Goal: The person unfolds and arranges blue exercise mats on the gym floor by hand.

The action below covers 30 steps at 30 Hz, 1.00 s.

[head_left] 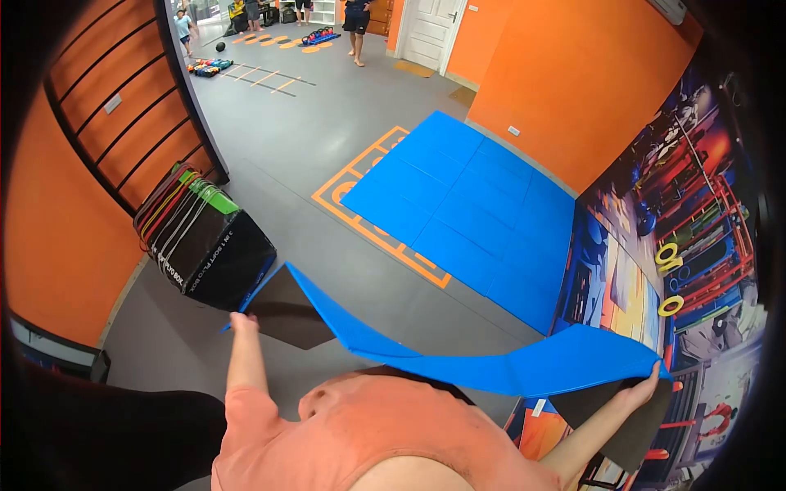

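Observation:
A blue folding gym mat (458, 370) with a dark underside hangs spread across in front of my body, sagging in the middle and bent at its folds. My left hand (244, 322) is closed on its left end, beside the black plyo box. At the far right, my right hand (643, 391) grips the other end near the mural wall, its fingers partly hidden by the mat. Ahead on the floor lies a larger blue mat area (483, 196) made of joined panels, partly over an orange floor marking (352, 214).
A black soft plyo box (225, 262) with resistance bands over it stands left, below a wall-mounted black bar rack (123, 123). An agility ladder (266, 78) lies farther off. A person (357, 29) stands near the white door (430, 33), with others at the back.

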Available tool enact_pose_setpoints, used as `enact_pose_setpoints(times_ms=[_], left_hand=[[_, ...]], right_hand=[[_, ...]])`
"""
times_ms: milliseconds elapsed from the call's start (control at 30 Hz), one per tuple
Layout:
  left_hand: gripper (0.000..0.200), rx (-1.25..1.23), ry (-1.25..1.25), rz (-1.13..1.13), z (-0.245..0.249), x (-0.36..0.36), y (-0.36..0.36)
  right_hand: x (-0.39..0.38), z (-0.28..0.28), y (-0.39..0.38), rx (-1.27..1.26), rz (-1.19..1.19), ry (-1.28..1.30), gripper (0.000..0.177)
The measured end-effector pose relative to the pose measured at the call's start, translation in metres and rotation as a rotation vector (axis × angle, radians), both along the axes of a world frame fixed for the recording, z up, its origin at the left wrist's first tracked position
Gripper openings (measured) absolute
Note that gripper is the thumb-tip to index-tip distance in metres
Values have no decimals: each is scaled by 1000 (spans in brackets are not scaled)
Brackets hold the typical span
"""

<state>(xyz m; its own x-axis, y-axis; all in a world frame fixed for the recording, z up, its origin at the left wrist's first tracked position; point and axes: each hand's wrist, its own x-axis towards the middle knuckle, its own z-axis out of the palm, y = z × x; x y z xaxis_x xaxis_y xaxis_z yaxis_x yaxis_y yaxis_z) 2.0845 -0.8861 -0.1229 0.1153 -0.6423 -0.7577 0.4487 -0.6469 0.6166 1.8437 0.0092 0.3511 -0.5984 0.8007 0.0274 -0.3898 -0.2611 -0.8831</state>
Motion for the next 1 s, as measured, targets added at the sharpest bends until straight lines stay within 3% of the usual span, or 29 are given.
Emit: enact_pose_setpoints(times_ms=[67, 200, 267, 300, 333, 400, 467, 533, 600, 667, 900, 1000], left_hand=[[28, 21, -132, 145, 45, 10, -15], [41, -105, -42, 226, 76, 39, -25], [66, -65, -11, 74, 59, 66, -20], [66, -59, -25, 68, 98, 47, 24], [89, 150, -164, -70, 166, 15, 67], [105, 253, 20, -318, 162, -9, 107], [97, 494, 341, -481, 111, -36, 127], [88, 669, 366, -585, -2, -58, 128], [83, 459, 103, -784, -42, -115, 177], [85, 455, 361, -1110, -64, -166, 210], [81, 498, 317, -893, 24, -243, 233], [79, 495, 313, -770, 72, -302, 226]], right_hand=[[-46, 9, 26, -82, 70, 5, 44], [-125, 11, 75, -111, 151, 8, 46], [-152, 14, 80, -123, 165, 2, 48], [-161, 16, 76, -129, 155, -8, 47], [-174, 7, 89, -117, 173, -7, 48], [-184, 11, 60, -138, 145, -72, 50], [-193, 5, 39, -118, 169, -89, 51], [-195, 10, 1, -191, 166, -122, 49], [-204, -5, 4, -176, 174, -132, 47], [-196, 0, -18, -173, 150, -127, 48], [-118, 59, -74, -107, 213, -53, 48], [-98, 82, -100, -14, 81, -57, 49]])
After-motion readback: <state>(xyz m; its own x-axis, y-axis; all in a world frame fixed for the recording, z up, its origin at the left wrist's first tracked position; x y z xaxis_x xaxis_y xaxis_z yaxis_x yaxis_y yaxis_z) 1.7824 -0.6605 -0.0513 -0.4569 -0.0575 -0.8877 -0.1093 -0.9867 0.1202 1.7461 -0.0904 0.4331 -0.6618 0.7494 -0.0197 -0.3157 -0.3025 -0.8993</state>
